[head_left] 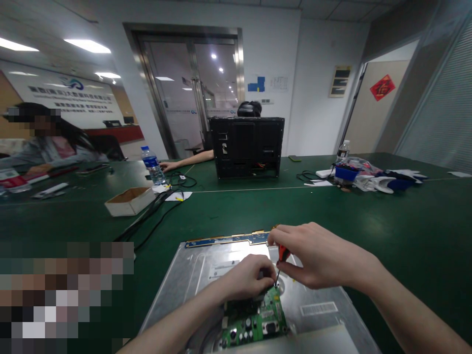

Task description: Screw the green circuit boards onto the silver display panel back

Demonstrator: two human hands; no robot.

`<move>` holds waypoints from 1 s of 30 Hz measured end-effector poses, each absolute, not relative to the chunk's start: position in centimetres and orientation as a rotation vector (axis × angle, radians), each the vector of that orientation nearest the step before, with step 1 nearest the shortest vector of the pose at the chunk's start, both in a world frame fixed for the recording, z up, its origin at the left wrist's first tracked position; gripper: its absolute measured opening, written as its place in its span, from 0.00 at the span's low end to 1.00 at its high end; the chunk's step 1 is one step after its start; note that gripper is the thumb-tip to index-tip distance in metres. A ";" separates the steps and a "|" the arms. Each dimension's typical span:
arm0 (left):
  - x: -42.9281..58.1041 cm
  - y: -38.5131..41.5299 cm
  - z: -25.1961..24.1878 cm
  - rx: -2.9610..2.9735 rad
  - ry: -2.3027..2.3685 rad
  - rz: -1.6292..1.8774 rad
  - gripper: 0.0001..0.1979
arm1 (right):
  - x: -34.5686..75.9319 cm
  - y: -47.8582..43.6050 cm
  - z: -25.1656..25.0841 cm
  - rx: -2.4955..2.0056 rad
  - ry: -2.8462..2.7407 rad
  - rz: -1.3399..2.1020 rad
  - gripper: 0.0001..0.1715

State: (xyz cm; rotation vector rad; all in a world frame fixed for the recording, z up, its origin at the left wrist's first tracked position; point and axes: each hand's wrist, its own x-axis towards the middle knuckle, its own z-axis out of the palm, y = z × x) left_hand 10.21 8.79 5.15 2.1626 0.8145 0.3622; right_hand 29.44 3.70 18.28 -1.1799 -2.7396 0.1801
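Observation:
My right hand (306, 253) grips a red-handled screwdriver (283, 253), its shaft slanting down to the upper right corner of a green circuit board (254, 322). Beside the tip, my left hand (254, 276) has its fingers curled together over the board's upper edge; whatever they may pinch is hidden. The board lies on a silver metal panel (195, 275), flat on the table. A narrow blue circuit strip (224, 240) runs along the panel's far edge. A barcode label (319, 308) is stuck on the metal right of the board.
A black monitor housing (249, 147) stands across the green table (368, 221), with a person behind it. Left are a cardboard box (129, 202), cables (155, 209) and a water bottle (152, 164). Bags and cloth (376, 174) are piled right. Another person sits far left.

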 end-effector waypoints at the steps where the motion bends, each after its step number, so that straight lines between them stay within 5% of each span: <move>1: 10.2 8.8 5.1 2.161 0.814 0.362 0.08 | 29.5 3.7 18.3 -1.177 -2.744 0.196 0.08; 20: 10.1 8.7 5.3 2.155 0.814 0.383 0.07 | 29.0 4.1 18.2 -1.314 -2.738 0.147 0.02; 30: 10.3 8.8 5.2 2.150 0.812 0.375 0.06 | 29.3 3.8 18.1 -1.245 -2.734 0.208 0.08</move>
